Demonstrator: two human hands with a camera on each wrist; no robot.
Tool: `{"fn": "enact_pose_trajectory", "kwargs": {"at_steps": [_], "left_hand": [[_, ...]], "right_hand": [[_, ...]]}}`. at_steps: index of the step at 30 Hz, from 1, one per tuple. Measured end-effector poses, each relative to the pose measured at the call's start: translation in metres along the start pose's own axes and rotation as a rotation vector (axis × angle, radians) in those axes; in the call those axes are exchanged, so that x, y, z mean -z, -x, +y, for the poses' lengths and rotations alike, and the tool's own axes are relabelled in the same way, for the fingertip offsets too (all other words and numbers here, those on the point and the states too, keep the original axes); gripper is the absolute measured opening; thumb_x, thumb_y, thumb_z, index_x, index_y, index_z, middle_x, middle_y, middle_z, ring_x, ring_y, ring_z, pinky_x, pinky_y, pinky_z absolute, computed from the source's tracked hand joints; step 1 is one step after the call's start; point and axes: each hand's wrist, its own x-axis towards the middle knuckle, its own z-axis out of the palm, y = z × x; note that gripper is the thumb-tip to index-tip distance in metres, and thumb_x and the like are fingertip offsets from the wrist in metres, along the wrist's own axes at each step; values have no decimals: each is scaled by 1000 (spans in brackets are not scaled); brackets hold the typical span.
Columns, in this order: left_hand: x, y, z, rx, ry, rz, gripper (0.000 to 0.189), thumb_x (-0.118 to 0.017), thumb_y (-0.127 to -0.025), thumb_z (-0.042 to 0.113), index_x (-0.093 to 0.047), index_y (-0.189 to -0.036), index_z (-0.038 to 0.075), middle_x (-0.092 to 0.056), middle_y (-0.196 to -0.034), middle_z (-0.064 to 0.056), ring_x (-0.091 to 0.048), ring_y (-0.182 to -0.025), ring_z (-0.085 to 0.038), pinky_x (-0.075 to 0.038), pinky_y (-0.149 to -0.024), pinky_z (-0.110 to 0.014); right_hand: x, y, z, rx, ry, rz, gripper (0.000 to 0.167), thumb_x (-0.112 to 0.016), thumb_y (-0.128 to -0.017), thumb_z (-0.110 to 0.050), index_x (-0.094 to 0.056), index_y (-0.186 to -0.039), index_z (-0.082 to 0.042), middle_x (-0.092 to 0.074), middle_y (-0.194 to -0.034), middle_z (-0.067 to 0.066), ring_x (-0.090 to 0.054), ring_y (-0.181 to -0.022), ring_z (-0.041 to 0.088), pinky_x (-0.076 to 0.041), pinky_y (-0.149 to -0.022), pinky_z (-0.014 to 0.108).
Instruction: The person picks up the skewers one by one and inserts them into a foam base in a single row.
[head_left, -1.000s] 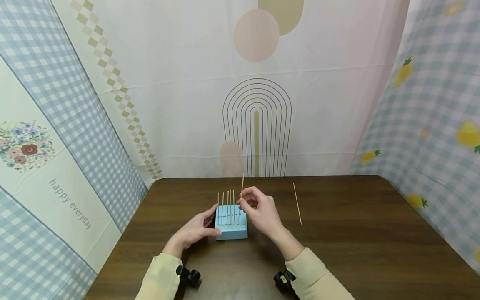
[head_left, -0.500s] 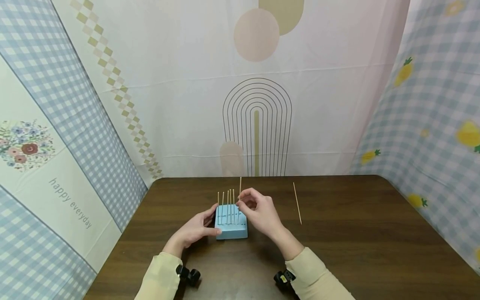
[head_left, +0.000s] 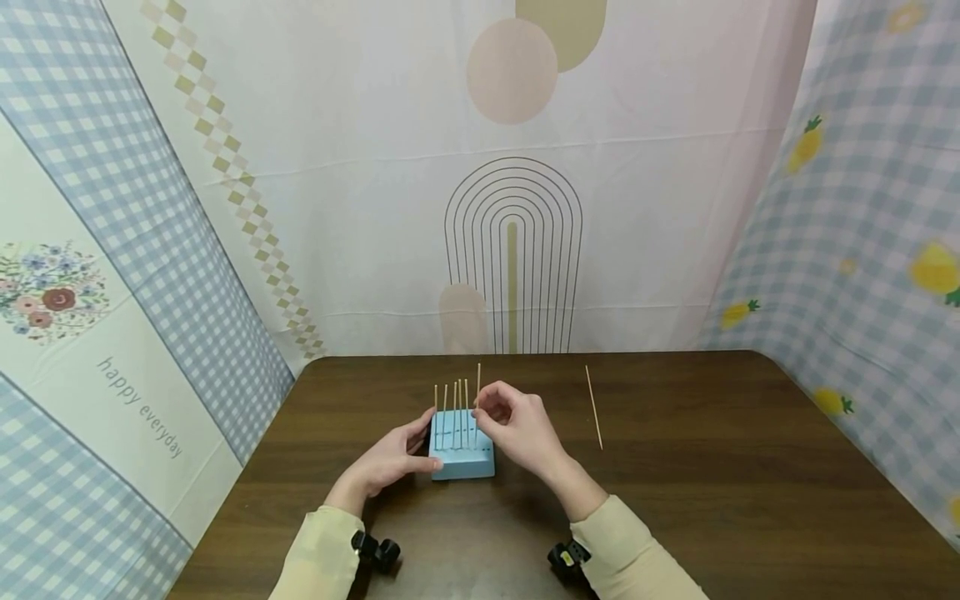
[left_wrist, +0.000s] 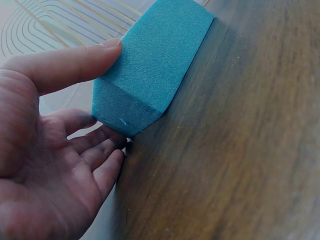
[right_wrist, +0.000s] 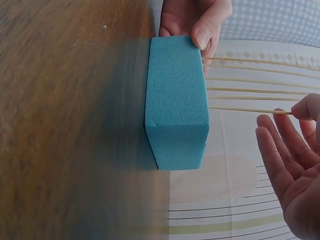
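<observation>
A light blue foam block (head_left: pixel 462 469) sits on the table, with several thin wooden sticks (head_left: pixel 455 408) standing upright in its top. My left hand (head_left: pixel 390 458) holds the block from the left, thumb at the near edge and fingers around the far side. At the block's right end, my right hand (head_left: pixel 525 427) pinches another wooden stick (head_left: pixel 478 383) between thumb and index finger. In the right wrist view this pinched stick (right_wrist: pixel 240 110) is upright with its lower end meeting the block's top. The left wrist view shows my thumb pressing the block (left_wrist: pixel 150 60).
One loose wooden stick (head_left: pixel 594 408) lies on the brown table (head_left: pixel 712 483), right of my right hand. Small holes or marks dot the block's top. Patterned cloths hang behind the table (head_left: pixel 375 250) and at both sides.
The pinched stick has moved down and slightly left, and stands straighter than before. My right hand has lowered a little with it. My left hand and the block stay put.
</observation>
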Motion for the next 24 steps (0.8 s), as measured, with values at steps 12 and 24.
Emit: {"fn": "enact_pose_trajectory", "kwargs": {"at_steps": [12,24], "left_hand": [[0,0,0,-1,8,-5,103,-85,-92,19,-20,-171,3,-17,-176,-19,-20,-161,-41,-21,-128,-56],[0,1,0,-3,6,-5,103,-85,-92,20,-20,-171,5,-17,-176,-18,-20,-161,-42,-21,-128,-56]], "right_hand": [[-2,2,0,9,12,-23,12,-78,-95,-5,-71,-100,-13,-74,-89,-7,-70,-77,8,-61,-70,27],[-5,2,2,13,50,-44,12,-78,-95,-4,-71,-99,-14,-75,-89,-7,-70,-78,6,-61,-72,26]]}}
